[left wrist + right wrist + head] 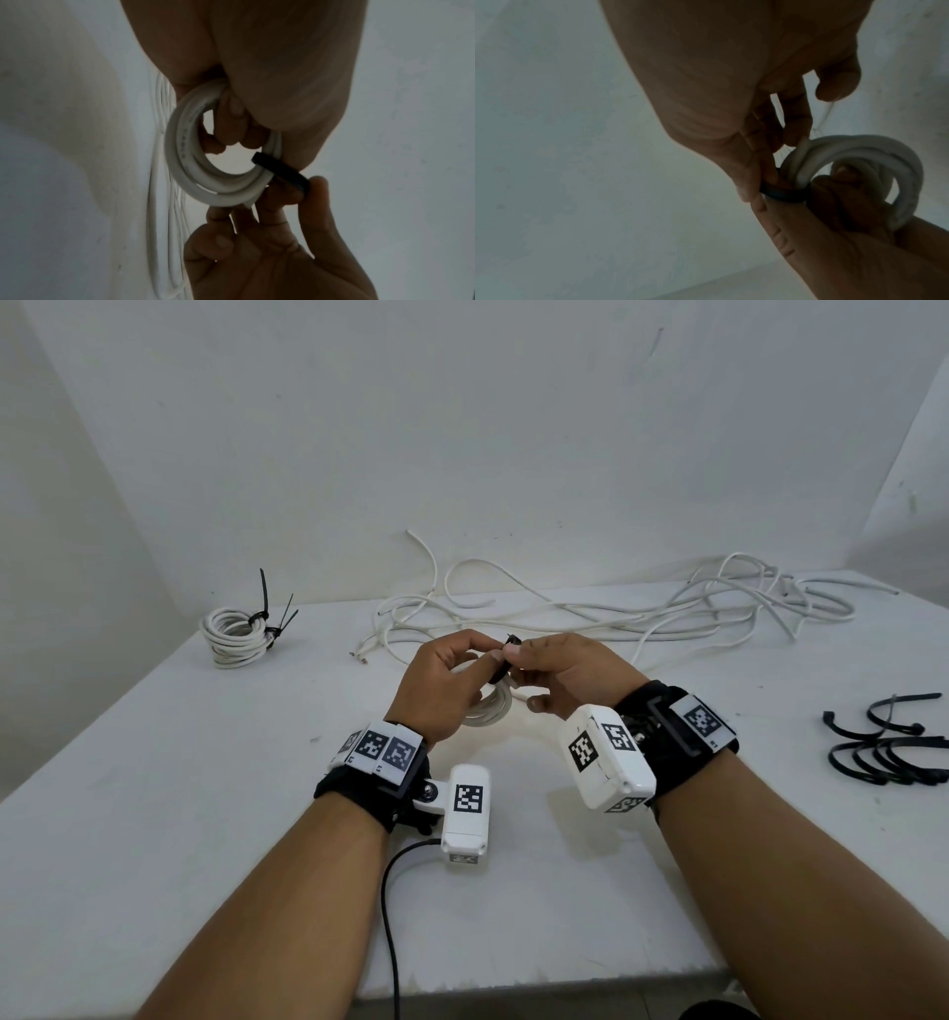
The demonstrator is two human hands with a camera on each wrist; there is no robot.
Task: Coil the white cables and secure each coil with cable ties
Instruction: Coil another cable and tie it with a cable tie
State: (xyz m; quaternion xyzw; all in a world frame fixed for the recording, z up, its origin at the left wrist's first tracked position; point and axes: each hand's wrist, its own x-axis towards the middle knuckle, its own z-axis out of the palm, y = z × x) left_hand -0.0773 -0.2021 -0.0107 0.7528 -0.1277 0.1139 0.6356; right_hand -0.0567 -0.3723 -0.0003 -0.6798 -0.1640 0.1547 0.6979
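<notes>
The white cable coil (490, 706) sits just above the table (205, 814) between the two hands, close in front of the person. The left hand (436, 683) has its fingers hooked through the middle of the coil (205, 178) and curled round the loops, so they stay stacked. The right hand (557, 672) pinches a black cable tie (280, 169) that crosses the bundle; in the right wrist view the strap (782, 193) bends under the turns (859, 154) (whether its tip is in the head yet, I can't tell).

To do this well, I'd say keep the left grip tight so no turn springs loose, feed the tail squarely into the head, then pull until the strap bites evenly across every turn.

Off to the right lies a small heap of spare cable ties (888, 752). Farther back, loose white cables (642, 613) sprawl along the rear edge by the wall (462, 428). At the far left rests 1 finished coil (236, 634), already bound, its black tie tails (272, 608) sticking up.

No box, tray or other container shows anywhere; everything lies straight on the table.
</notes>
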